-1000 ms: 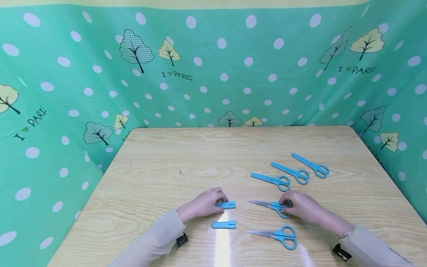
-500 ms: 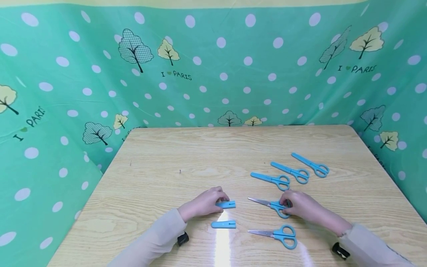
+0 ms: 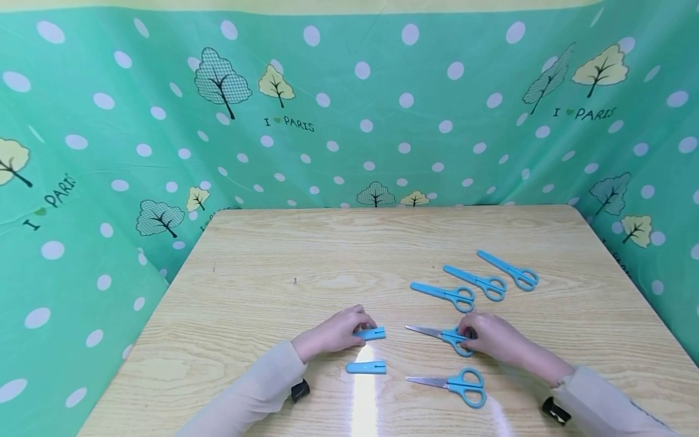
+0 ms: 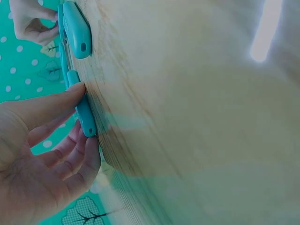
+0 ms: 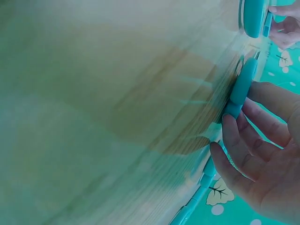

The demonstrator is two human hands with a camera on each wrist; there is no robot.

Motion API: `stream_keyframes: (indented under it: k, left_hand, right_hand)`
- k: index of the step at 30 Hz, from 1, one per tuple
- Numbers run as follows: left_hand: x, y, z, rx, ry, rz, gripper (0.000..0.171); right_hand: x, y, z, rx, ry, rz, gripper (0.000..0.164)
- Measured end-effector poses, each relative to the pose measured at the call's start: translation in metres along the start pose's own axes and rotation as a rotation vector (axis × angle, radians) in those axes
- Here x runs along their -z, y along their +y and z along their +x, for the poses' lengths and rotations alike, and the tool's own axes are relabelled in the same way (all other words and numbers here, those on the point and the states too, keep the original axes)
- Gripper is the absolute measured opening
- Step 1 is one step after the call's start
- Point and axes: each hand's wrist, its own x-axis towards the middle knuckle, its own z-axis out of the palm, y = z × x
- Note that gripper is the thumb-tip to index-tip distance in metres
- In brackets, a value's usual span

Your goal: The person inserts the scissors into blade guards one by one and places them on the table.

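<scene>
My left hand (image 3: 344,329) pinches a blue scissors blade cover (image 3: 372,333) low over the table, its slotted mouth facing right. In the left wrist view, thumb and fingers lie along both edges of that cover (image 4: 83,112). Across a short gap, my right hand (image 3: 494,335) grips the blue handle of a pair of scissors (image 3: 449,335), whose bare blades point left at the cover. The right wrist view shows fingertips on the scissors' handle (image 5: 243,84). Nearer me lie a second blade cover (image 3: 366,368) and a second bare pair of scissors (image 3: 454,381), neither held.
Behind my right hand, three pairs of covered scissors lie in a slanting row: a near pair (image 3: 431,291), a middle pair (image 3: 461,274) and a far pair (image 3: 496,261). The wooden table (image 3: 262,255) is enclosed by a green patterned cloth (image 3: 382,91).
</scene>
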Motion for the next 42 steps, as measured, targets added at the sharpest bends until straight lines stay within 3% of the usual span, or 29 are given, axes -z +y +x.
stream_keyframes:
  k: [22, 42]
  left_hand:
    - [0.004, -0.004, -0.002, -0.021, -0.026, -0.027, 0.022]
    - [0.014, 0.007, -0.015, -0.015, 0.094, -0.056, 0.025]
  right_hand:
    - [0.006, -0.002, 0.0, -0.025, -0.017, 0.037, 0.007]
    - [0.013, -0.013, -0.007, 0.048, 0.151, 0.003, 0.014]
